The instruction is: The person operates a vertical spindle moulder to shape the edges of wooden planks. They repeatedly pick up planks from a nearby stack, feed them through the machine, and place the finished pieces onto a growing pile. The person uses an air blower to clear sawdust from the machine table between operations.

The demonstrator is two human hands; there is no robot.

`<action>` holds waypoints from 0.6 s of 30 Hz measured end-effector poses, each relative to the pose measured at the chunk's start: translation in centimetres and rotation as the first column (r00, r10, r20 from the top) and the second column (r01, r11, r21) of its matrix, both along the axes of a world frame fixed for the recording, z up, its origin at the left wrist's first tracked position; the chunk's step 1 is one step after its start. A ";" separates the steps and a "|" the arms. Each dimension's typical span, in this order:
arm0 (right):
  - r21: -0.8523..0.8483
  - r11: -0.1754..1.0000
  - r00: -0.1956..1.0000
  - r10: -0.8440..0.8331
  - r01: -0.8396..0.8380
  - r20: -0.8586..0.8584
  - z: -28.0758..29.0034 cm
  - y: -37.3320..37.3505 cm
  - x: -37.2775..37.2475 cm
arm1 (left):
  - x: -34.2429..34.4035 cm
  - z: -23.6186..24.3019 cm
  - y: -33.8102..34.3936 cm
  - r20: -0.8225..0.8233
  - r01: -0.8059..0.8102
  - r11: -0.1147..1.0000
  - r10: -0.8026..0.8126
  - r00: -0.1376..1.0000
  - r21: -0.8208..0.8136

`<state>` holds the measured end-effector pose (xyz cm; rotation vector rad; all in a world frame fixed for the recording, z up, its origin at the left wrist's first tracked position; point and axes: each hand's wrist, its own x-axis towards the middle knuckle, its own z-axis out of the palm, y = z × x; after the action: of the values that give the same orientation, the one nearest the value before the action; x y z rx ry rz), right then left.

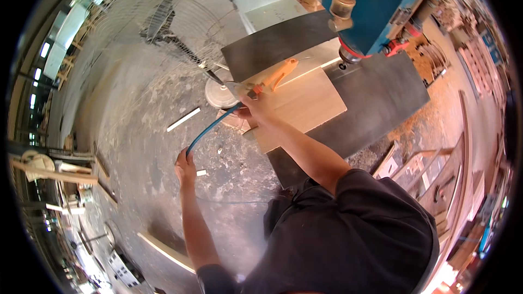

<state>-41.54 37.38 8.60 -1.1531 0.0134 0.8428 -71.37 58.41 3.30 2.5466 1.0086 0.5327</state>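
Observation:
My left hand is closed around a blue air hose, above the concrete floor. From there the hose arcs up and to the right into my right hand. The right hand's fingers are wrapped round the base of an orange air blow gun, where the hose meets it; the exact joint is hidden by the fingers. The gun points up and right over a pale wooden board. This board lies on the dark machine table.
A blue drill-press-like machine head with a chuck overhangs the table. Left of it stands a pedestal fan on a round base. Wood strips lie on the floor. Sawdust and a wooden rack are at the right.

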 end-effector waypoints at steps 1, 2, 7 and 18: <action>0.004 0.995 0.991 -0.098 0.099 -0.089 1.0 0.5 0.2 | 1.0 0.6 1.3 -0.059 0.048 0.998 -0.051 0.997 -0.051; -0.044 0.995 0.993 -0.090 0.087 -0.070 1.0 0.9 0.8 | 1.7 0.1 2.6 -0.134 0.086 0.990 -0.101 0.986 -0.113; -0.249 0.968 1.000 -0.022 0.023 0.008 0.6 2.5 0.2 | 0.3 -6.6 5.7 -0.090 0.119 0.701 -0.254 0.963 -0.703; -0.467 0.822 0.864 -0.058 0.326 0.501 -0.6 6.8 4.8 | 4.3 -5.9 -2.6 0.221 0.416 0.685 -0.357 0.907 -0.598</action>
<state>-36.70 44.19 7.99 -1.8423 -0.0282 0.3489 -67.07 55.78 -2.62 1.9975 0.4622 0.1322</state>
